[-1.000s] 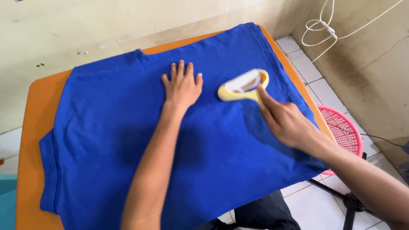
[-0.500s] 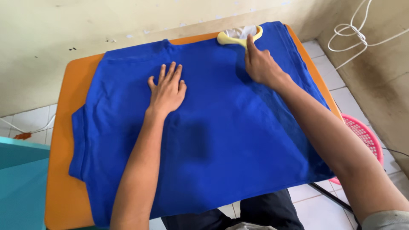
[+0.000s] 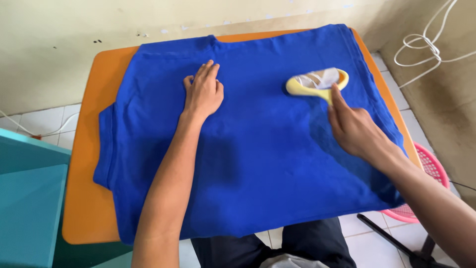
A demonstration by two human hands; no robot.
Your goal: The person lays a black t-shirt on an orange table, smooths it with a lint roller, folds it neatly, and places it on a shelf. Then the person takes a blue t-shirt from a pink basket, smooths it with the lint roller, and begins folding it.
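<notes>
The right hand (image 3: pixel 354 130) is closed round the handle of a yellow lint roller (image 3: pixel 317 82), index finger laid along the stem; the roller head, with its pale sheet, lies just beyond the fingertips at about 11 o'clock from the hand, pressed on the blue T-shirt (image 3: pixel 258 164); the roller's barrel runs roughly from 8 o'clock to 2 o'clock, crosswise to the handle, which points back down toward the wrist at 5 o'clock.

The left hand (image 3: pixel 202 93) lies flat and open, palm down, fingers together, holding nothing, only pinning the cloth near the collar; the roller sits at 3 o'clock from it, well apart, so the right hand is far nearer the tool.

The shirt is spread over an orange bench (image 3: pixel 87 198); a pink basket (image 3: pixel 421 173) stands on the floor at 4 o'clock, and a white cord (image 3: pixel 426 44) hangs at 2 o'clock.
</notes>
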